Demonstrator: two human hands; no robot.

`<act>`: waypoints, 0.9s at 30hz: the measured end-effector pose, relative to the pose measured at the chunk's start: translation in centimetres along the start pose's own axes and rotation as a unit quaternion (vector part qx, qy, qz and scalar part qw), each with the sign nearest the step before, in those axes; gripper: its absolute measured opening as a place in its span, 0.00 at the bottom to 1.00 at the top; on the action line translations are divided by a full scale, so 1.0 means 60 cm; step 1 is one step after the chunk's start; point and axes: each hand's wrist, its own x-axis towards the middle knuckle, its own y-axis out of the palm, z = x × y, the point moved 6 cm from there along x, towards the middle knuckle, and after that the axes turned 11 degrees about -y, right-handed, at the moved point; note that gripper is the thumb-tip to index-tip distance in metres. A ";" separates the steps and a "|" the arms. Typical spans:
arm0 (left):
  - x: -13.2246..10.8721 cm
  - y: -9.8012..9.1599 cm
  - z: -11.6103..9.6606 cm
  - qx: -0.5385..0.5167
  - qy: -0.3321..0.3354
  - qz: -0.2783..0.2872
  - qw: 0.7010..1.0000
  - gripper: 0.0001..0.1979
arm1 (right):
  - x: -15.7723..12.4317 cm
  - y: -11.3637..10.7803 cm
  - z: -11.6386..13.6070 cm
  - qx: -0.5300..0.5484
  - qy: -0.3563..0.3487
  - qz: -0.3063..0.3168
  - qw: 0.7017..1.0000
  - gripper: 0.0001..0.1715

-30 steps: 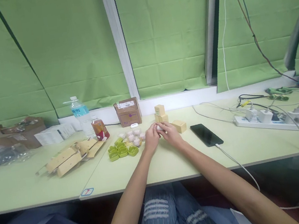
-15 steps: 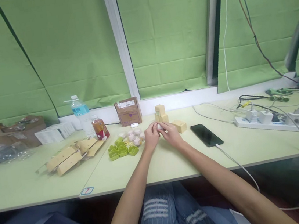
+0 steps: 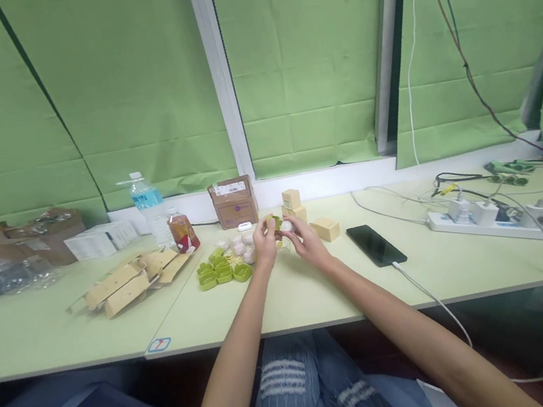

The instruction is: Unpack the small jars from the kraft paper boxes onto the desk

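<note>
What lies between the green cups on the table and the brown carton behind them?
The head view shows a cluster of pale round pieces behind the green cups, then a small white case in front of the brown carton.

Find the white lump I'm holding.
In the head view, the white lump sits near the centre, in your right hand, right of the green piece.

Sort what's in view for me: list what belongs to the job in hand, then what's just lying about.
Likely part of the job:
green piece in the left hand
white lump in the right hand
green cups
pale lumps beside them

Apparently just lying about:
phone
power strip
water bottle
drink bottle
brown box
flat cardboard pieces
</note>
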 end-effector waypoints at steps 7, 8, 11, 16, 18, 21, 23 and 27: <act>0.008 -0.046 -0.009 -0.002 0.050 -0.107 0.993 0.28 | -0.017 0.037 -0.029 -0.084 0.020 0.065 0.994 0.22; 0.009 -0.046 -0.008 -0.005 0.048 -0.106 0.993 0.27 | -0.021 0.045 -0.035 -0.090 0.029 0.084 0.992 0.22; 0.010 -0.040 -0.003 -0.018 0.031 -0.084 0.996 0.27 | -0.032 0.060 -0.050 -0.087 0.065 0.125 0.986 0.24; 0.005 -0.019 0.005 -0.032 -0.030 -0.010 0.999 0.26 | -0.024 0.032 -0.037 -0.073 0.060 0.076 0.993 0.31; 0.000 -0.012 0.004 -0.029 -0.040 0.015 0.999 0.26 | -0.017 0.015 -0.027 -0.069 0.046 0.048 0.995 0.35; -0.008 -0.001 0.003 -0.006 -0.040 0.037 0.998 0.27 | -0.012 0.001 -0.019 -0.052 0.039 0.045 0.997 0.41; -0.014 0.009 0.006 0.020 -0.041 0.058 0.997 0.28 | -0.010 -0.002 -0.019 -0.043 0.043 0.046 0.997 0.39; -0.021 0.033 0.017 0.033 -0.048 0.108 0.992 0.30 | -0.006 -0.008 -0.020 -0.028 0.047 0.024 0.998 0.27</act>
